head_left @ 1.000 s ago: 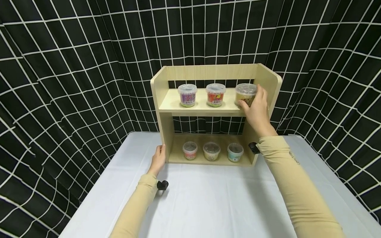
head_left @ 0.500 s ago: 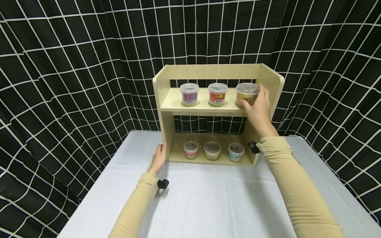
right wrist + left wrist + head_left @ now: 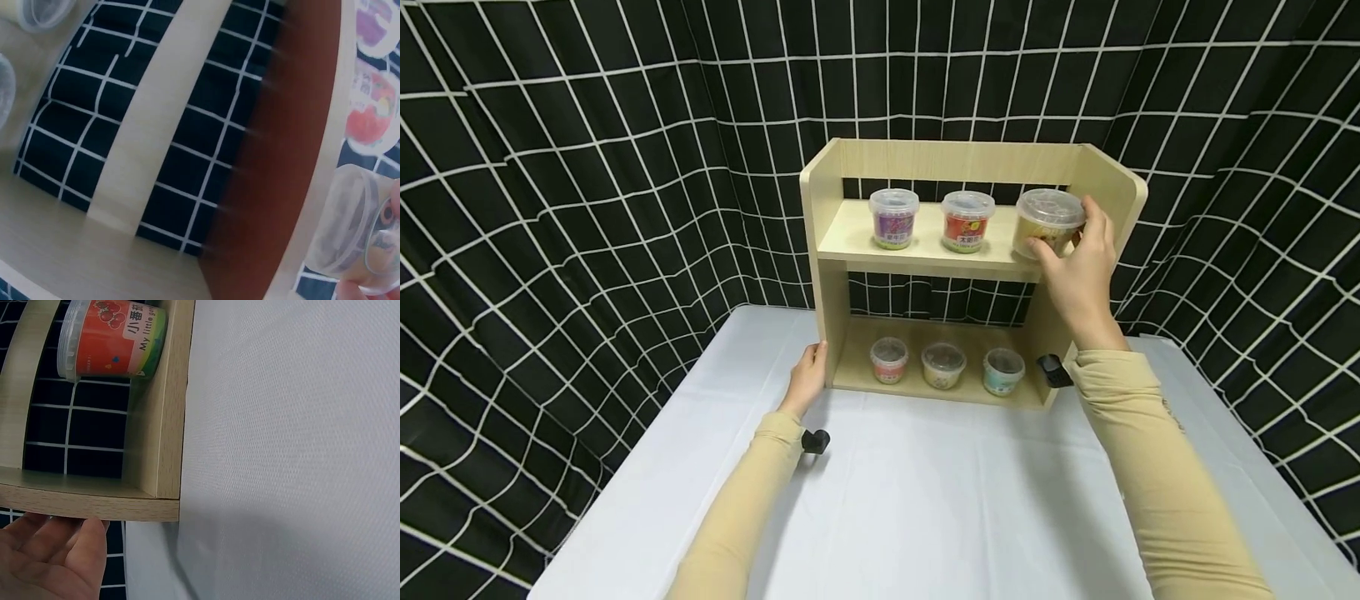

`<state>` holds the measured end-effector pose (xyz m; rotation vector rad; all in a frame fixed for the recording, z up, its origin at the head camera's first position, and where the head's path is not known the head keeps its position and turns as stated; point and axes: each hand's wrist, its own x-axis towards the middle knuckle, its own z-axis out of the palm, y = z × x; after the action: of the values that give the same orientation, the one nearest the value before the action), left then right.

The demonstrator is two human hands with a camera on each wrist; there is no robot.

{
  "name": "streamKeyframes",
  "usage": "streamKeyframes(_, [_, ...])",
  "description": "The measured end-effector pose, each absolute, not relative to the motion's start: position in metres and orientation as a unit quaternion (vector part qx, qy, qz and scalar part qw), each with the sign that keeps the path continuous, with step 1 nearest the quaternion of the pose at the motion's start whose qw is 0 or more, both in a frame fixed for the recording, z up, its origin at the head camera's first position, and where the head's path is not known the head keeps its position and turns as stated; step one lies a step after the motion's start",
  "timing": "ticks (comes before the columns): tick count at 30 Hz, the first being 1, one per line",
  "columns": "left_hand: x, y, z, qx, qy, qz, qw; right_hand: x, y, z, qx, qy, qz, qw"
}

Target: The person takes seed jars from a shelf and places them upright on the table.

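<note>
In the head view my right hand (image 3: 1078, 275) grips a clear-lidded tub with a yellow label (image 3: 1047, 227) at the right end of the upper shelf, thumb in front and fingers at its right side. The right wrist view shows this tub (image 3: 350, 231) by the shelf board's front edge; whether its base touches the board is hard to tell. My left hand (image 3: 807, 379) rests against the outside of the left side panel (image 3: 826, 283), low down. The left wrist view shows its fingers (image 3: 87, 550) pressing on that panel, not wrapped round it.
A purple-label tub (image 3: 894, 221) and a red-label tub (image 3: 967, 223) stand on the upper board. Below are tubs with red (image 3: 889, 362), cream (image 3: 943, 367) and light-blue labels (image 3: 1003, 372). The wooden shelf stands on a white tablecloth (image 3: 910, 483), with black gridded curtains (image 3: 625, 208) around.
The yellow-label tub has come slightly forward in my right hand. My left hand stays against the side panel. The head view has shifted, so the shelf appears higher and farther right.
</note>
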<state>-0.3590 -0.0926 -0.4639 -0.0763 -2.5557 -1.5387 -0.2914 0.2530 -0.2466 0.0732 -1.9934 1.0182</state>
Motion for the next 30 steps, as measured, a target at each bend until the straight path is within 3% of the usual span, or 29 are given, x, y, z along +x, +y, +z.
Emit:
streamKeyframes(12, [-0.360, -0.093, -0.457, -0.028, -0.855, -0.516, 0.053, -0.277, 0.239, -0.245, 0.064, -0.780, 0.427, 0.453])
streamKeyframes(30, [-0.361, -0.094, -0.460, -0.030, -0.860, -0.505, 0.064, -0.268, 0.208, -0.266, 0.114, -0.788, 0.410, 0.445])
